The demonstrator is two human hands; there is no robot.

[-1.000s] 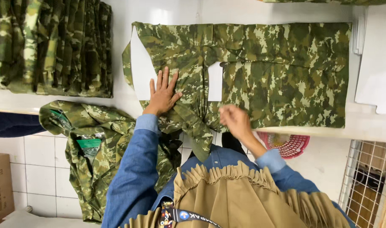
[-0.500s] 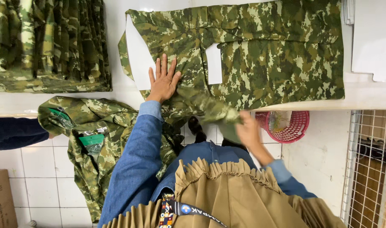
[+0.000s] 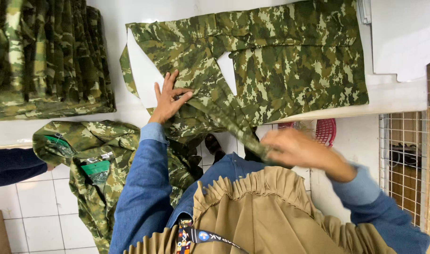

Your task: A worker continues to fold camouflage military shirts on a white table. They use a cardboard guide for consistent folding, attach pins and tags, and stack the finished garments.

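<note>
The camouflage shirt [image 3: 290, 70] lies spread on the white tabletop [image 3: 398, 94], mostly beyond both hands. The left hand [image 3: 168, 99] rests flat on its near part, fingers spread and pressing the cloth down. One sleeve [image 3: 224, 117] runs from just beside this hand, over the tabletop edge, to the right hand [image 3: 295, 148]. The right hand is blurred; it seems closed around the sleeve end, below the edge. To the left of the left hand, a stack of folded camouflage clothes [image 3: 45, 56] lies well apart.
</note>
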